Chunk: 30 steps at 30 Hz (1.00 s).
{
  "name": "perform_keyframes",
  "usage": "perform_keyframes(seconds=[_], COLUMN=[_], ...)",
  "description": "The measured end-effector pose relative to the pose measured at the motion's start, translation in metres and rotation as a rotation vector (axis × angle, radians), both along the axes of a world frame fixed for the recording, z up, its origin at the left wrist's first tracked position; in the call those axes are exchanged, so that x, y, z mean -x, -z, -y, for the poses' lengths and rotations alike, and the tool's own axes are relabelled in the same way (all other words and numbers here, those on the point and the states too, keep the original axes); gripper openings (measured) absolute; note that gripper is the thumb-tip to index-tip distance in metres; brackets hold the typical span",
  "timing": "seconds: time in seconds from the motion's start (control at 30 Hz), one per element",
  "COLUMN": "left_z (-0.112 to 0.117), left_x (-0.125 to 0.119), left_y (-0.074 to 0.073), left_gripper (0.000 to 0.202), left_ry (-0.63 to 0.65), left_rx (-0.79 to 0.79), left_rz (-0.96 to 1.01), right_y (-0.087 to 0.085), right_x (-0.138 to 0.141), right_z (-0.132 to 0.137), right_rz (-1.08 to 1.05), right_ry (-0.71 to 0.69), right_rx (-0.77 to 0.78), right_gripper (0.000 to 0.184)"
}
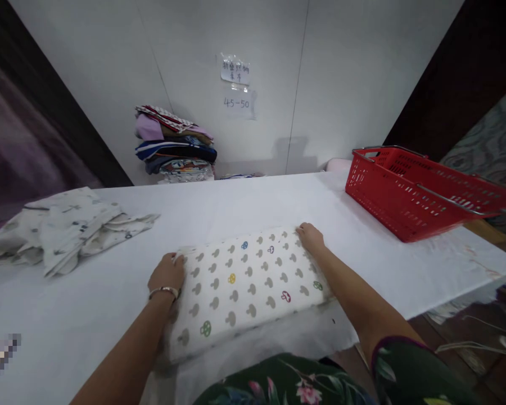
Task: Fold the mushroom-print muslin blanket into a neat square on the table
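A folded white cloth (259, 281) printed with grey and coloured mushrooms lies flat at the table's near edge, in front of my body. My left hand (167, 274) grips its far left corner, with the fingers curled round the edge. At the far right corner, my right hand (311, 236) pinches the cloth between thumb and fingers. The near edge looks thick and slightly blurred, and the cloth's underside is hidden.
A crumpled white printed cloth (73, 225) lies on the white-covered table (253, 205) at the left. On the right stands a red basket (405, 197) with metal handles. Folded fabrics (175, 149) are stacked by the wall, below handwritten notes (236, 84).
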State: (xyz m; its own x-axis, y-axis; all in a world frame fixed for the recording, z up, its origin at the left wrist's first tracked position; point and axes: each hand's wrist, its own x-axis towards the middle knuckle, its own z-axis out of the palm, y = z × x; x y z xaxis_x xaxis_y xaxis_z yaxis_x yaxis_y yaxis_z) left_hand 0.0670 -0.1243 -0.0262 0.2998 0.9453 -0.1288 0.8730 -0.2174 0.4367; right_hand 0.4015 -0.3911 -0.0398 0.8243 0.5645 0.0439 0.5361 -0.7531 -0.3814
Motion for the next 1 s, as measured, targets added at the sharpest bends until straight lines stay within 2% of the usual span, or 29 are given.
perform_keyframes(seconds=[0.07,0.13,0.23,0.33,0.43,0.5,0.53,0.6,0.7,0.87,1.0], left_z=[0.004,0.005,0.002,0.009,0.034,0.055,0.064,0.076,0.079,0.074,0.074], left_x=[0.000,0.000,0.000,0.003,0.012,0.020,0.024,0.030,0.032,0.034,0.035], left_y=[0.001,0.001,-0.003,-0.010,-0.009,-0.003,0.002,0.012,0.019,0.017,0.019], left_gripper=[0.051,0.051,0.053,0.062,0.065,0.062,0.061,0.062,0.066,0.063,0.064], left_ry=[-0.024,-0.035,-0.040,-0.008,0.153,0.327,0.404,0.491,0.489,0.498,0.532], left_rx=[-0.013,-0.011,0.014,-0.007,-0.217,-0.330,-0.340,-0.304,-0.252,-0.215,-0.254], left_rz=[-0.026,-0.030,-0.010,-0.006,-0.057,-0.117,-0.151,-0.207,-0.232,-0.205,-0.158], right_y=[0.004,0.003,-0.009,-0.024,-0.024,-0.016,-0.010,-0.002,0.000,-0.012,-0.004], right_x=[0.000,-0.004,-0.008,0.010,0.052,0.081,0.091,0.103,0.102,0.109,0.119], right_z=[0.003,0.005,0.008,0.016,0.033,0.046,0.053,0.062,0.068,0.080,0.098], right_rz=[0.075,0.064,-0.012,0.019,0.115,0.108,0.094,0.069,0.044,0.055,0.124], right_ry=[-0.041,-0.076,-0.092,-0.114,-0.318,-0.460,-0.478,-0.460,-0.427,-0.431,-0.413], right_rx=[0.062,0.082,0.077,0.032,-0.004,0.043,0.079,0.137,0.170,0.147,0.122], right_gripper=[0.031,0.032,0.036,0.047,0.055,0.061,0.065,0.069,0.072,0.067,0.061])
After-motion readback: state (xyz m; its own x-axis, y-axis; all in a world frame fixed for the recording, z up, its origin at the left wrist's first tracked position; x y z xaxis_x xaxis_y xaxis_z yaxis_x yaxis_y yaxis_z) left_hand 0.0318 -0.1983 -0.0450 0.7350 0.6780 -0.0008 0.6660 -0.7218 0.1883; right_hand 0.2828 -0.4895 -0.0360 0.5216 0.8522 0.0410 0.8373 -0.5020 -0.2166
